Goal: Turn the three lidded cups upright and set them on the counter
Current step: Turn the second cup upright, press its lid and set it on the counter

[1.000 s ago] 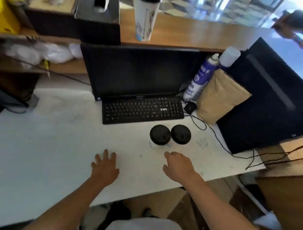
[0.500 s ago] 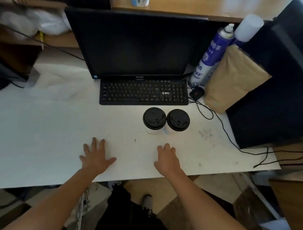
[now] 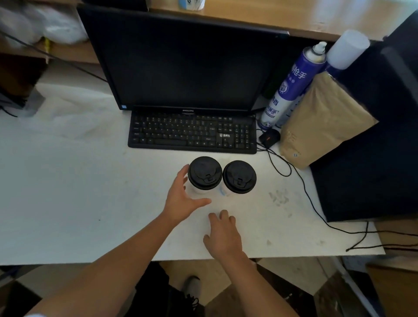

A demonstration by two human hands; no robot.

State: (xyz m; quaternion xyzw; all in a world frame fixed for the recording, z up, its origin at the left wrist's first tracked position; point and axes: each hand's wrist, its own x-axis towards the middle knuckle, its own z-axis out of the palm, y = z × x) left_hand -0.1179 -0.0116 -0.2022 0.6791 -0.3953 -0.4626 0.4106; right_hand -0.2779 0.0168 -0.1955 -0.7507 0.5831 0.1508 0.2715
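Two white paper cups with black lids stand upright side by side on the white desk (image 3: 67, 192), in front of the keyboard. The left cup (image 3: 204, 173) and the right cup (image 3: 239, 177) almost touch. My left hand (image 3: 183, 196) is open, its fingers curved around the left side of the left cup and its thumb below it; whether it touches the cup I cannot tell. My right hand (image 3: 222, 235) rests flat on the desk below the cups and holds nothing. A third cup (image 3: 191, 2) shows partly on the wooden counter (image 3: 260, 18) at the top edge.
A black monitor (image 3: 185, 61) and keyboard (image 3: 192, 132) stand behind the cups. To the right are blue spray cans (image 3: 291, 83), a brown paper bag (image 3: 321, 122), a mouse (image 3: 269, 137), trailing cables (image 3: 305, 194) and a black box (image 3: 373, 158).
My left hand has lifted off the desk and moved right and forward to the left cup. My right hand stays flat on the desk.
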